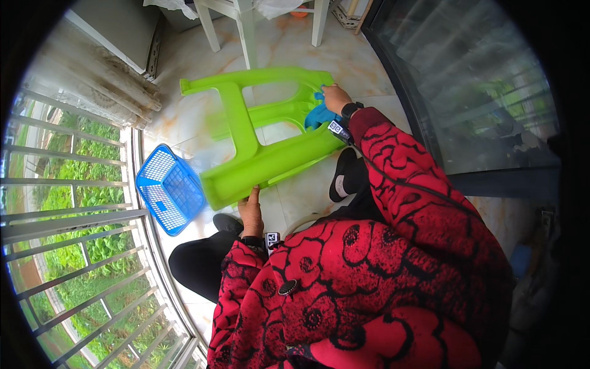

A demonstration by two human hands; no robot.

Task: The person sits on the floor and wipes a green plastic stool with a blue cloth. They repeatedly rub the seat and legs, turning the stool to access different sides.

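Observation:
A bright green plastic stool (pixel 240 121) lies on its side in front of me, its legs pointing left. My left hand (pixel 251 214) grips the edge of its nearest leg from below, the thumb along the rim. Some of the left fingers are hidden behind the plastic. At the stool's right end, my right hand (pixel 336 98) holds a blue cloth (pixel 319 115) against the inside of the stool, by the underside of the seat. Part of the cloth hangs below the hand.
A blue plastic basket (pixel 171 189) stands left of the stool, close to the window railing (pixel 69 221). White furniture legs (pixel 246 37) rise at the far side of the tiled floor (pixel 184 55). A dark-framed glass door (pixel 465 92) borders the right. A curtain (pixel 106 69) hangs at upper left.

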